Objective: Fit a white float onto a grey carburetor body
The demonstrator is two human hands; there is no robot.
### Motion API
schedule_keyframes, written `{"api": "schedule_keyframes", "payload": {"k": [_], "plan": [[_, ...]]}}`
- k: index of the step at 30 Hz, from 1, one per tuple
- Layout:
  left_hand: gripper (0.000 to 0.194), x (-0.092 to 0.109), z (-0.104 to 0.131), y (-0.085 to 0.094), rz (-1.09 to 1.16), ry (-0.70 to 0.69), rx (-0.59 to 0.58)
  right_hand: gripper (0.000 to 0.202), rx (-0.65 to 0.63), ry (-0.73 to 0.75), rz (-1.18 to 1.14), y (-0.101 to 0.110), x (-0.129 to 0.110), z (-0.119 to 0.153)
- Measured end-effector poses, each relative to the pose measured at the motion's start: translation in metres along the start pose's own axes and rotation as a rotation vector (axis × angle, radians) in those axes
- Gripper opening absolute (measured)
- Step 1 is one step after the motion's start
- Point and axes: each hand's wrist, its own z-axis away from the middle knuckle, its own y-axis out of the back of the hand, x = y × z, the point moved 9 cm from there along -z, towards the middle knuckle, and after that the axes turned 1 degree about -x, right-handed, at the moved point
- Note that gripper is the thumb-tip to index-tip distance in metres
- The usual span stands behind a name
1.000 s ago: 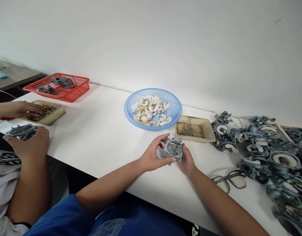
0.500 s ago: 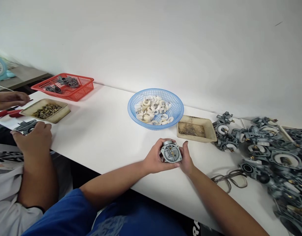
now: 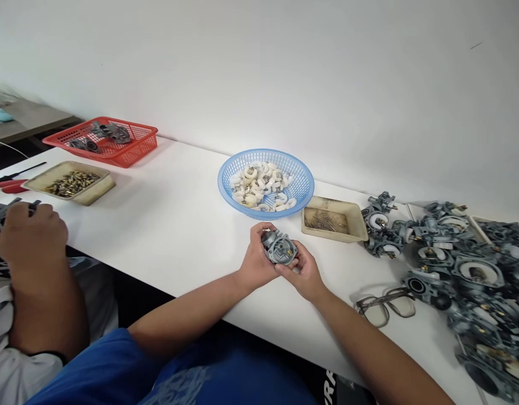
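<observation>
So there's a plain pale wall [image 3: 259, 79] behind a white tabletop [image 3: 187, 197]. Lower centre of the frame is the grey metal casting with a round open cavity and brassy bits inside [image 3: 281, 250], held just above the table. What's changed: it's been turned, so its round mouth now points upper left, and the right hand [image 3: 308, 275] has closed in on it. Looks to me like it's being turned in the fingers, not put down. The left hand [image 3: 257, 263] cups its left side, fingers curled over the top; the right grasps the lower right edge, thumb along the bottom, fingers bent. Both forearms angle in from below. The blue round plastic basket of white rings [image 3: 224, 191] is just beyond.
</observation>
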Motion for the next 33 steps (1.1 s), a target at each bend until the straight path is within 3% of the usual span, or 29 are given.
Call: {"api": "schedule_keyframes", "payload": {"k": [8, 12, 18, 21, 25, 29, 33], "plan": [[0.112, -0.003, -0.001, -0.016, 0.006, 0.036, -0.211, 0.054, 0.129, 0.013, 0.010, 0.014, -0.003, 0.008], [0.115, -0.003, -0.001, -0.020, 0.026, 0.031, -0.305, 0.049, 0.120, 0.007, -0.044, 0.011, -0.004, 0.009], [0.116, 0.018, -0.004, -0.019, 0.105, 0.000, -0.449, 0.050, 0.075, 0.049, -0.130, 0.011, -0.002, 0.012], [0.117, 0.017, -0.007, -0.017, 0.171, 0.063, -0.459, 0.045, 0.022, 0.068, -0.137, 0.017, 0.006, 0.009], [0.107, 0.000, -0.009, -0.021, 0.275, 0.186, -0.429, 0.034, -0.071, 0.121, -0.095, 0.022, 0.011, 0.003], [0.092, -0.012, -0.005, -0.028, 0.318, 0.286, -0.397, 0.031, -0.078, 0.213, -0.028, 0.023, 0.002, 0.001], [0.085, -0.011, -0.001, -0.030, 0.326, 0.302, -0.354, 0.039, -0.058, 0.244, 0.018, 0.019, -0.009, 0.002]]}}
